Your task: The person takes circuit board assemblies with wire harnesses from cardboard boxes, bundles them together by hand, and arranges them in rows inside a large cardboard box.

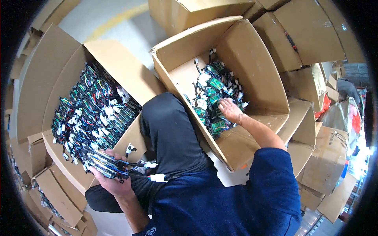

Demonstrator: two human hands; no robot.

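My left hand is closed around a stack of green circuit boards, whose black cables and white plugs stick out to the right. This stack is beside the near edge of the left cardboard box. Inside that box, many similar wired circuit boards stand packed in rows. My right hand reaches into the right cardboard box, fingers apart on a loose heap of wired circuit boards. Its fingertips are partly hidden among the boards, and nothing is visibly gripped there.
My bent knee is between the two boxes. More cardboard boxes are stacked at the far right, with a taped carton below them. Opened cartons stand at lower left. A yellow line crosses the pale floor.
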